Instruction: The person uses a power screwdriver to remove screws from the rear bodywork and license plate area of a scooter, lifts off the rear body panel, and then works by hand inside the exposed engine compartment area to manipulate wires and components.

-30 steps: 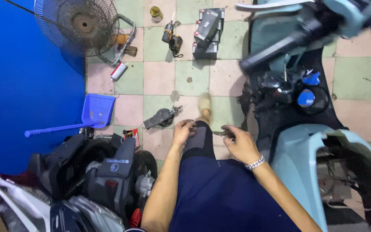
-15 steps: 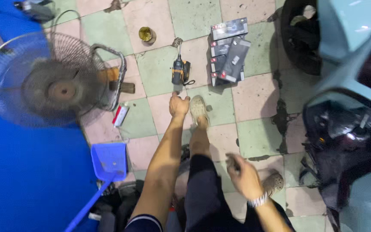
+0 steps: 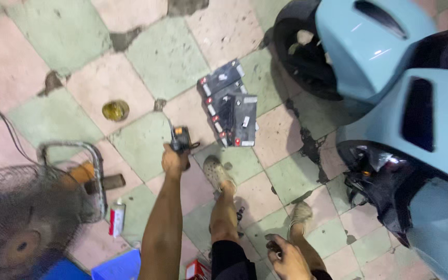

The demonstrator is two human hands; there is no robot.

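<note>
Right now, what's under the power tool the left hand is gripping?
Under the power tool lies bare green floor tile. The left hand covers the tool's handle, so the spot directly beneath it cannot be seen.

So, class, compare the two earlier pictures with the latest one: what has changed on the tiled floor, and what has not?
The left hand has reached forward and closed on the black-and-orange power tool that lay on the floor. The right hand stays low by the knee. The black flat boxes, the round yellow tin and the wire-caged fan lie unmoved.

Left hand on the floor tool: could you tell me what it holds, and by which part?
The left hand grips a black-and-orange power tool by its handle.
</note>
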